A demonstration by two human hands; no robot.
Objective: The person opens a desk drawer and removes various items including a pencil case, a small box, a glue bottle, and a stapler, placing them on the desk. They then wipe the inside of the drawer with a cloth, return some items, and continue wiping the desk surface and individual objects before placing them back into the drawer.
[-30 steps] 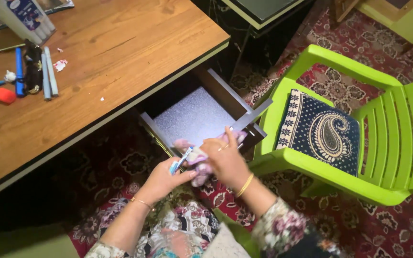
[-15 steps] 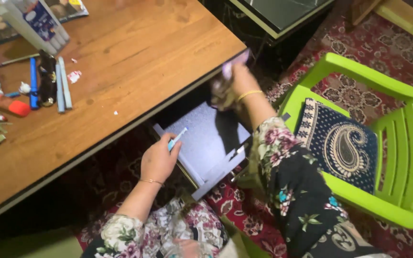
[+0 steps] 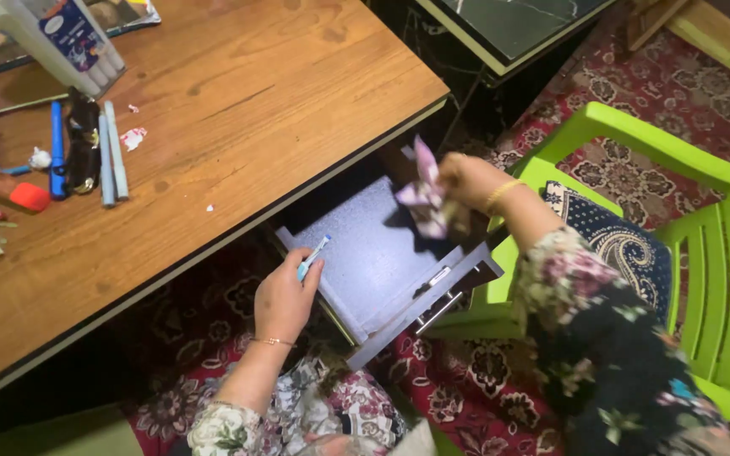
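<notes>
Pens and glue lie at the desk's far left. Below its edge, the left hand pinches a small blue-tipped pen over the open grey drawer. The right hand closes on a crumpled pale purple cloth, seemingly soft, light and easily bunched anywhere, beside a green chair.

Light blue pen at drawer's left edge; crumpled lilac paper above drawer

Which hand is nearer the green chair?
Right. The right hand, clutching crumpled paper, is beside the green chair; the left hand, holding a pen, is across the drawer.
</notes>
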